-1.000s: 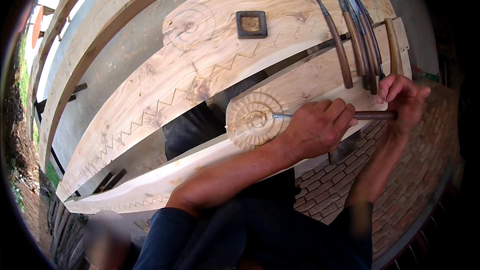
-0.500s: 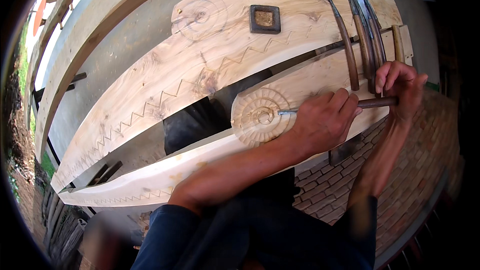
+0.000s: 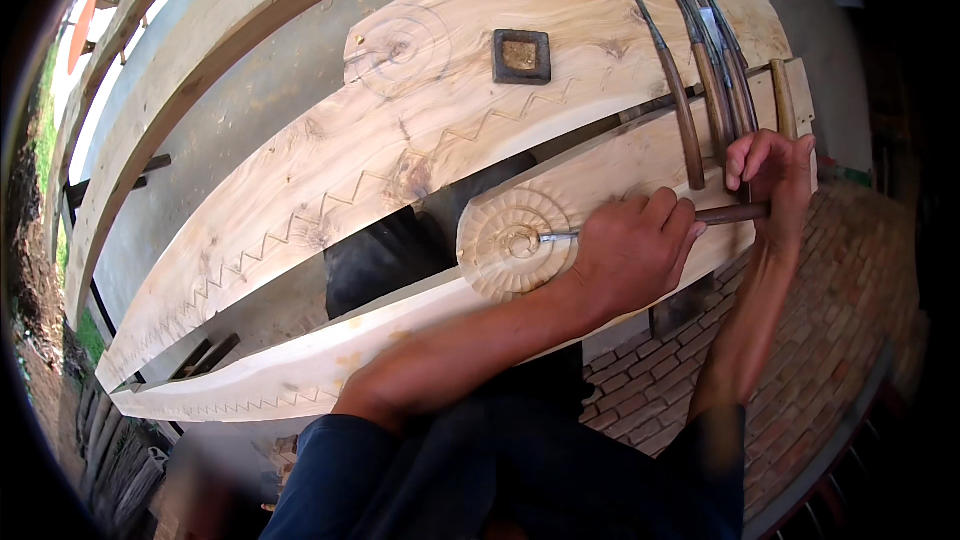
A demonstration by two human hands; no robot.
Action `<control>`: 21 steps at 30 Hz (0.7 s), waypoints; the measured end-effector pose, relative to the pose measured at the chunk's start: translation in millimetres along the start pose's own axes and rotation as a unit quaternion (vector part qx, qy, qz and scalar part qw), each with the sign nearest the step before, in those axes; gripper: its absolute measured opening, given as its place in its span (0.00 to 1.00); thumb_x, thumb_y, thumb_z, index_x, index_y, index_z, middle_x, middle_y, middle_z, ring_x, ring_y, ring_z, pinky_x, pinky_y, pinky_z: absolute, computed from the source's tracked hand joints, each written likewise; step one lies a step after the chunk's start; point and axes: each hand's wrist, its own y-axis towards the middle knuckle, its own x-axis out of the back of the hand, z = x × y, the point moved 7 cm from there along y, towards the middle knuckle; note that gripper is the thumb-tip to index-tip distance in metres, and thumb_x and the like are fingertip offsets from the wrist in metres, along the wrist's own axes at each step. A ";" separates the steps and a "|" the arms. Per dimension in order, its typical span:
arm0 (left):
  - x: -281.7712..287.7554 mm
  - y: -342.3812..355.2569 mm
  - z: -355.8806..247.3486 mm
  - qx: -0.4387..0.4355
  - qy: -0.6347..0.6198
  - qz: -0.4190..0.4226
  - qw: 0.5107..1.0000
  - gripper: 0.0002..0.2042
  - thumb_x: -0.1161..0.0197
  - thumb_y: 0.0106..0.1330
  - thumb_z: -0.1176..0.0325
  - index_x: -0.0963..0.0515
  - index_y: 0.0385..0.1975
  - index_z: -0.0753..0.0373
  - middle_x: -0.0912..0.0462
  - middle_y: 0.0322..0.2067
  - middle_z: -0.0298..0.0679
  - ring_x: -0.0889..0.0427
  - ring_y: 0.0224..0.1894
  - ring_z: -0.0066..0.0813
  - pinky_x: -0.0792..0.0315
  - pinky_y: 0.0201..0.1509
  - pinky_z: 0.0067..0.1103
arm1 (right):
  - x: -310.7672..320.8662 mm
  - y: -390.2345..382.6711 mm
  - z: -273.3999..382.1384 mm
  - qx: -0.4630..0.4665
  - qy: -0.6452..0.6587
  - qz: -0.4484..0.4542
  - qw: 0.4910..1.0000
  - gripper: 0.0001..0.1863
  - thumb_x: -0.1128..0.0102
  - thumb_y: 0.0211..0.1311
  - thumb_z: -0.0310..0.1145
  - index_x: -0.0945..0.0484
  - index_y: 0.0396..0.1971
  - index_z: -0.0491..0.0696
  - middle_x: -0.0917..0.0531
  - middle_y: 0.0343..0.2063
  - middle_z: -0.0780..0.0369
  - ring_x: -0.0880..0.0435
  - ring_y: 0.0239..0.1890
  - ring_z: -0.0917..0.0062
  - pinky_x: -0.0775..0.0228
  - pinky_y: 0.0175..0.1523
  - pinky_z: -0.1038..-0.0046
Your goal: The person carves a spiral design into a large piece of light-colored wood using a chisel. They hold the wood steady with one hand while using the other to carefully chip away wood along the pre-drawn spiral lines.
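Note:
My left hand (image 3: 632,248) is closed round a carving chisel (image 3: 725,214) with a brown wooden handle, low near its metal blade. The blade's tip rests at the centre of a carved round rosette (image 3: 505,258) with petal-like rings, at the rounded end of the near plank (image 3: 625,165). My right hand (image 3: 775,175) has its palm against the butt of the handle. Its fingers curl loosely above the handle and do not wrap it. Just beyond, several more chisels (image 3: 712,90) with wooden handles lie across both planks, one (image 3: 684,125) apart from the bunch.
The far plank (image 3: 330,155) carries a zigzag line, a drawn circle (image 3: 400,48) and a dark square block with a tan centre (image 3: 521,56). Dark fabric-like material (image 3: 385,258) shows in the gap between planks. Curved wooden beams (image 3: 190,60) stand left; brick paving (image 3: 650,375) lies below right.
The view has shifted slightly. The chisel's tip has moved left from the rosette's inner ring to its centre boss, both hands moving along with it.

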 end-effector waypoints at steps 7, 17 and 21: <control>-1.8 -17.1 -30.1 -0.168 -0.038 0.001 0.985 0.12 0.26 0.68 0.59 0.15 0.42 0.59 0.26 0.31 0.31 0.22 0.30 0.26 0.28 0.31 0.24 | 25.5 -92.1 22.4 0.040 -0.116 -0.120 0.985 0.41 0.54 0.84 0.66 0.21 0.26 0.40 0.16 0.29 0.54 0.17 0.30 0.72 0.24 0.40 0.70; 12.5 -16.8 -43.7 -0.188 -0.007 0.059 0.980 0.18 0.26 0.68 0.63 0.17 0.54 0.63 0.18 0.48 0.41 0.16 0.46 0.38 0.20 0.51 0.34 | -1.6 -132.6 45.2 -0.085 -0.221 -0.027 0.971 0.10 0.24 0.66 0.23 0.10 0.44 0.36 0.12 0.29 0.63 0.17 0.28 0.86 0.27 0.32 0.81; 49.2 -21.9 -47.8 -0.176 0.049 0.041 0.982 0.26 0.26 0.67 0.66 0.21 0.63 0.67 0.22 0.65 0.53 0.21 0.66 0.54 0.27 0.73 0.46 | -1.9 -126.7 70.9 -0.049 -0.236 -0.095 0.966 0.10 0.26 0.68 0.22 0.09 0.48 0.37 0.12 0.30 0.63 0.20 0.26 0.86 0.29 0.31 0.81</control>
